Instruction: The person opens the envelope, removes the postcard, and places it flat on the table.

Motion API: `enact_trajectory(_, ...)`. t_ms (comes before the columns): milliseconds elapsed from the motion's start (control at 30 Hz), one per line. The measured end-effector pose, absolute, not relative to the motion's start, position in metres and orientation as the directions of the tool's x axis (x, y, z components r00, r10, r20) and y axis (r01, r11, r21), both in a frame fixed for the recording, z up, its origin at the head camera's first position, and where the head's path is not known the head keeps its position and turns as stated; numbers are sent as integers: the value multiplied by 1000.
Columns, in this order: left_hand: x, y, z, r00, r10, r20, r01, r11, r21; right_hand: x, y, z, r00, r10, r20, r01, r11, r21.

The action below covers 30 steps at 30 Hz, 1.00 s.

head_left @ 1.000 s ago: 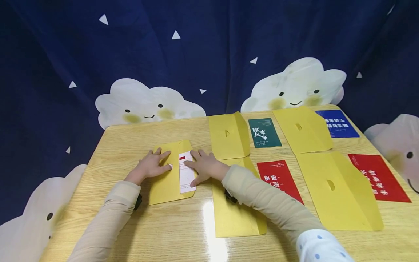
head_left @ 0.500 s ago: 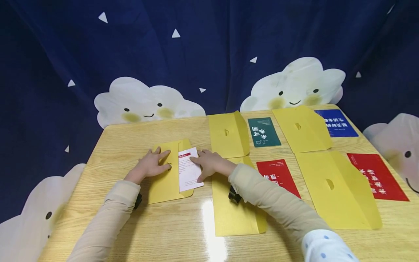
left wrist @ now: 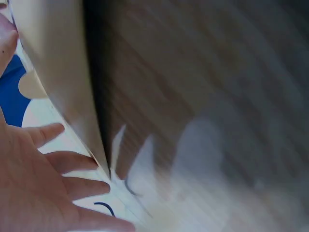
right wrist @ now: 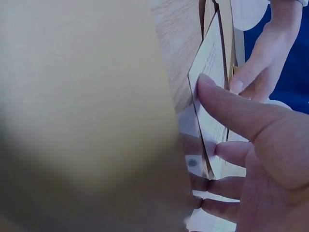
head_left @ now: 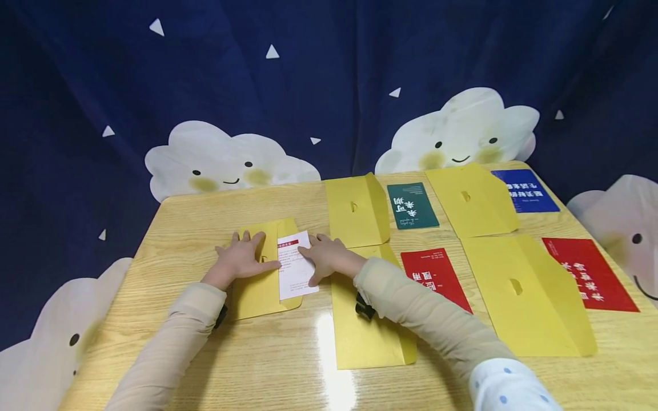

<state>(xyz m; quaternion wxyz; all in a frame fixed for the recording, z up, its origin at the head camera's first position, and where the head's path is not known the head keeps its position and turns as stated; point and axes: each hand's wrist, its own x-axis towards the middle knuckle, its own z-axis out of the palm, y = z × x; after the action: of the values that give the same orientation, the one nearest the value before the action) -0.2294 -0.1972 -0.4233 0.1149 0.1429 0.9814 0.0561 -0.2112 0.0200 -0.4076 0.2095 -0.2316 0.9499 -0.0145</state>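
Note:
A yellow envelope (head_left: 259, 302) lies in the left part of the table, its flap folded out to the right. From its mouth sticks a white printed card (head_left: 293, 277) with a red strip, partly hidden inside the envelope. My left hand (head_left: 238, 260) rests on the envelope with fingers spread, the thumb reaching the card's left side at the mouth. My right hand (head_left: 329, 258) touches the card's right edge. In the right wrist view, the thumb (right wrist: 227, 99) lies on the face of the card (right wrist: 210, 72) and the index fingertip is at its edge.
Beneath my right forearm lies a second yellow envelope (head_left: 360, 348). Further envelopes lie behind it (head_left: 354, 225) and at the right (head_left: 519, 319). Beside them are a green card (head_left: 413, 205), red cards (head_left: 437, 274) and a blue card (head_left: 529, 200). A dark blue curtain (head_left: 329, 74) hangs behind the table.
The white card has slid right with my right hand, further out of the envelope, then stayed about in place. My left thumb has shifted right, from the envelope's slot to the mouth's edge.

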Motion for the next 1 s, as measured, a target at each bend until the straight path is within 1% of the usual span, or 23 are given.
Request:
enact_trajectory(167,-230,-191,-424,-935,265,-235,247,964,102,-212,18,-409,-806,-446,-389,-438,892,-115)
enact_trajectory(300,-230,-188,-424,-931,258,-257,239,966,102,-211,17,-410,-807,-441,-392,-436,893,-107)
enact_trajectory(367,-230,-187,-424,-928,261,-265,235,964,124,-211,16,-409,-806,-439,-397,-435,894,-105)
enact_trajectory(500,-231,-187,-422,-921,280,-270,226,950,215,-210,16,-407,-806,-435,-401,-433,896,-101)
enact_trajectory(567,-231,-188,-421,-915,308,-262,241,935,260,-210,16,-406,-808,-431,-402,-430,897,-99)
enact_trajectory(700,-233,-190,-420,-890,408,-201,334,886,320,-209,17,-404,-810,-431,-398,-428,898,-99)
enact_trajectory(800,-235,-191,-419,-869,472,-149,405,851,334,-210,18,-404,-807,-441,-392,-435,894,-109)
enact_trajectory(1000,-235,-191,-419,-858,499,-124,436,834,338,-211,22,-406,-809,-455,-372,-432,890,-149)
